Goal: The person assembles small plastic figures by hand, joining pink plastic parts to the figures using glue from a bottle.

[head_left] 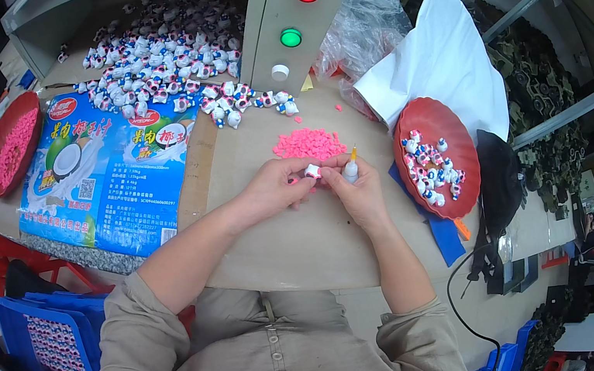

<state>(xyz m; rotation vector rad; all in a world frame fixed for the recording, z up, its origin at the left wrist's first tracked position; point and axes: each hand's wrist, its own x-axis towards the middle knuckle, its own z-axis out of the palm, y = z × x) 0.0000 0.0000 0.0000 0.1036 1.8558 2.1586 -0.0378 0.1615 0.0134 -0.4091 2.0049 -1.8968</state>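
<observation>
My left hand [277,186] pinches a small white toy figure [312,172] at its fingertips. My right hand [356,187] is closed around a small white glue bottle [350,169] with a thin orange tip, held right beside the figure. Both hands meet over the tan table, just in front of a heap of small pink pieces [310,143]. A large pile of small white, blue and red figures [167,66] lies at the back, spilling out of a grey box.
A red dish [454,136] with several figures sits to the right, a red dish of pink pieces [4,148] at far left. A blue printed sheet [111,177] covers the left table. A grey box with red and green buttons [296,13] stands behind.
</observation>
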